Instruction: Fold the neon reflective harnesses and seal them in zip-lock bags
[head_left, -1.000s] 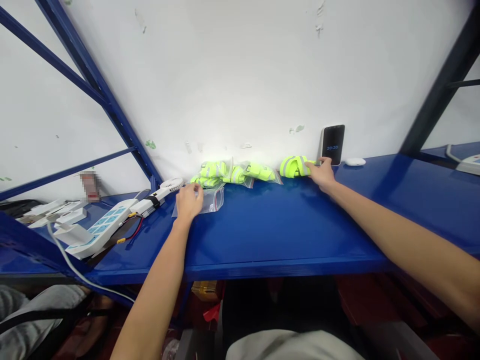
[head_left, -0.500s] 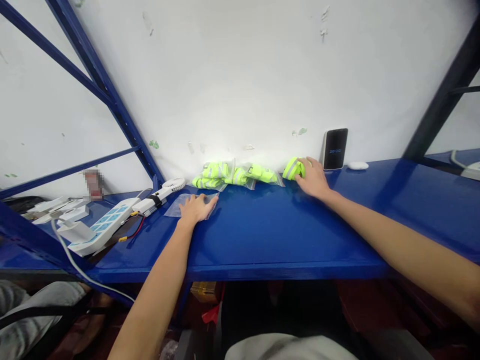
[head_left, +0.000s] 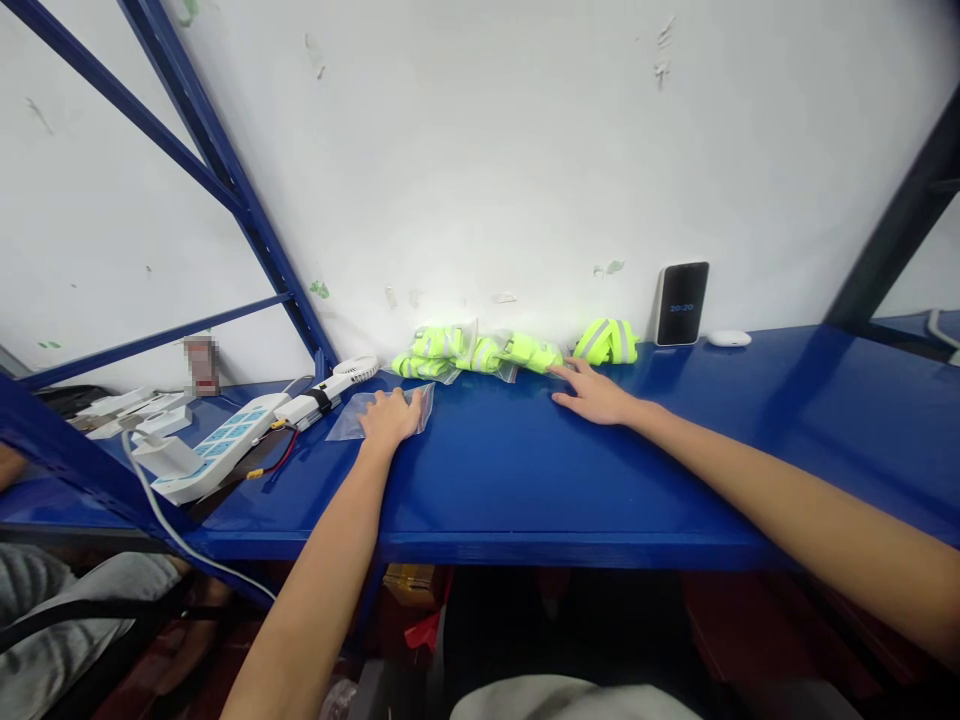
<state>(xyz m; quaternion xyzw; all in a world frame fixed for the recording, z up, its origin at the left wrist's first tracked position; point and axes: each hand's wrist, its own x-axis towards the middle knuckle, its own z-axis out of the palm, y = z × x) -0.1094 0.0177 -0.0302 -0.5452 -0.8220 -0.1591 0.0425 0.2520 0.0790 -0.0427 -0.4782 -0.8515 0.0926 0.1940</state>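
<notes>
**Two open hands at a blue tabletop (head_left: 525,475), beside bright yellow bundles**

The left hand (head_left: 388,412) lies palm down with its fingers spread on a flat, clear plastic bag (head_left: 343,428), left of the tabletop's middle. The right hand (head_left: 596,394) is released, fingers extended, between the back edge and the middle; whether its fingertips touch the nearest bagged bundle cannot be told.

The blue surface is glossy and runs along a white wall (head_left: 480,160) marked with scuffs and green flecks. Angled blue frame bars (head_left: 251,215) rise at the left.

Clear bags containing yellow bundles with grey stripes (head_left: 439,343) form a row along the back edge, crowded against one another. The loose yellow bundle (head_left: 609,342) sits right of them, by the wall, just beyond the right hand. Farther right, an upright phone (head_left: 682,305) reads 20:20, near a small white case (head_left: 728,339).

Toward the left end lie a white handheld fan (head_left: 357,370) and a power strip (head_left: 225,450). Below the front edge are a carton (head_left: 412,583) and, far left, another person's leg (head_left: 112,595).
</notes>
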